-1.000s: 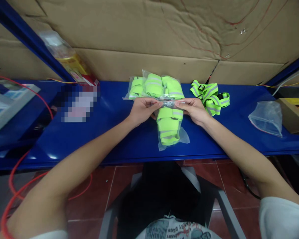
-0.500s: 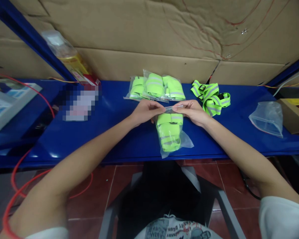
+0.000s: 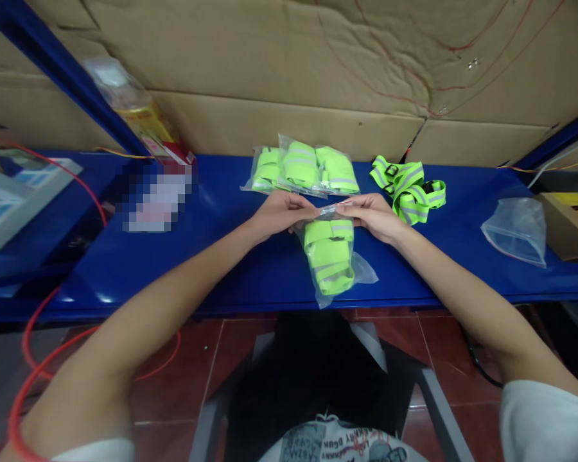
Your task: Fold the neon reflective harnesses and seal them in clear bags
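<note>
A clear plastic bag (image 3: 334, 260) with a folded neon-yellow reflective strap inside hangs over the front of the blue shelf (image 3: 221, 256). My left hand (image 3: 279, 215) pinches the bag's top edge on the left. My right hand (image 3: 373, 215) pinches the same edge on the right, fingertips nearly meeting. Just behind my hands lie several bagged straps (image 3: 303, 168) side by side. A loose, unbagged neon strap (image 3: 409, 189) with black buckles lies to the right of them.
An empty clear bag (image 3: 515, 228) lies at the right, beside a cardboard box (image 3: 571, 221). A pixelated patch (image 3: 157, 196) and a wrapped yellow pack (image 3: 135, 109) sit at the left. Cardboard walls the back. A red cable (image 3: 33, 359) loops below left.
The bagged strap has slid slightly toward me and lower; my fingertips have drawn closer together along its top edge.
</note>
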`<state>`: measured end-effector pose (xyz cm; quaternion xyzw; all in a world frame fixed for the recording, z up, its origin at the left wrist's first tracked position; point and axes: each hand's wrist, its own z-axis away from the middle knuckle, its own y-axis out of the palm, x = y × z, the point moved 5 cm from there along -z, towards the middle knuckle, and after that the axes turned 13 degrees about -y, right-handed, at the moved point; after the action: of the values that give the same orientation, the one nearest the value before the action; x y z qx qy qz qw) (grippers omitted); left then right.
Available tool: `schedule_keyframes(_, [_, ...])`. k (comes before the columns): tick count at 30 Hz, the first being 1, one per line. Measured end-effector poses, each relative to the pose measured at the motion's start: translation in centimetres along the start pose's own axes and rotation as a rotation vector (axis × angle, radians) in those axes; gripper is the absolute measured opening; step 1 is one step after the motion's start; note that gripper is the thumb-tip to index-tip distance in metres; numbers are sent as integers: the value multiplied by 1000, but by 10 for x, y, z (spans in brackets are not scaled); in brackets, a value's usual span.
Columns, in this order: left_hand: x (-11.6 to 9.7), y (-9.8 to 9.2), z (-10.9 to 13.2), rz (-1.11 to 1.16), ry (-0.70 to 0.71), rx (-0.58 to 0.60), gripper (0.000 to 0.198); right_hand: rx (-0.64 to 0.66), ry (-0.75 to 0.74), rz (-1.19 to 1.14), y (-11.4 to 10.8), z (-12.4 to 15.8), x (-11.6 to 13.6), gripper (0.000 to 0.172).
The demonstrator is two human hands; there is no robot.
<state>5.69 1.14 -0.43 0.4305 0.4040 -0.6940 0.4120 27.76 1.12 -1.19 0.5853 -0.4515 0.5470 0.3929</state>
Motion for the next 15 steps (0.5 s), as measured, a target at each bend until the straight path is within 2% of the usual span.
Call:
schedule_keyframes(7, [-3,1,2,60,32,-75,10,-47,105,-85,-5,0,-3,44])
schedule_keyframes(11, [-1,0,-1,57,31,-64,8,-24,34,-50,-5,-1,0,48])
schedule_keyframes(15, [4,-2,-6,3,32,-19,15,-19,-36,-3,-1,0,3,50])
